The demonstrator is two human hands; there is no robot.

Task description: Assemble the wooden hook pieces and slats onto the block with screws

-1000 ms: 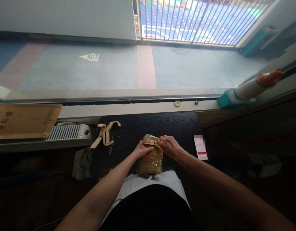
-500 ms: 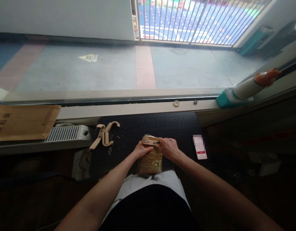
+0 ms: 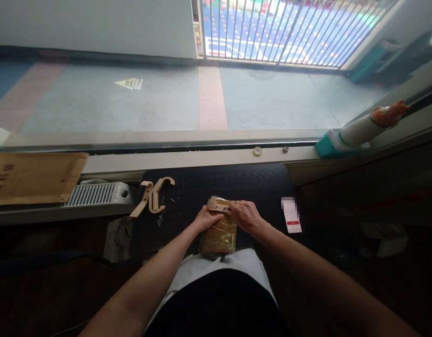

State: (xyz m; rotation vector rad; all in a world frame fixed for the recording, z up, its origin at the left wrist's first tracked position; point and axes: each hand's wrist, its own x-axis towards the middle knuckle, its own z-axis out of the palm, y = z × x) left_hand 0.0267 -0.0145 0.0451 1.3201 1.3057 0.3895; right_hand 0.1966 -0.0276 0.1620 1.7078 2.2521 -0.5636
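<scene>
My left hand (image 3: 206, 219) is closed on a pale wooden piece (image 3: 216, 206), its thumb along the near side. That wood lies across the far end of a block wrapped in clear and yellowish film (image 3: 219, 236). My right hand (image 3: 247, 215) is closed in a fist at the wood's right end. From it a thin dark shaft, apparently a screwdriver (image 3: 227, 208), meets the wood; its handle is hidden in my fingers. Further left lie pale wooden hook-shaped pieces (image 3: 157, 196) and several loose screws (image 3: 160, 219).
A dark table (image 3: 230, 178) stands under the window sill (image 3: 202, 158). A phone (image 3: 292, 220) lies at its right edge. A tape roll (image 3: 257, 151) rests on the sill. At the left, a brown paper envelope (image 3: 40, 178) covers part of a white radiator (image 3: 97, 194).
My right hand has turned slightly and shifted a little left at the wood's end. My left hand and the wooden piece have stayed in place.
</scene>
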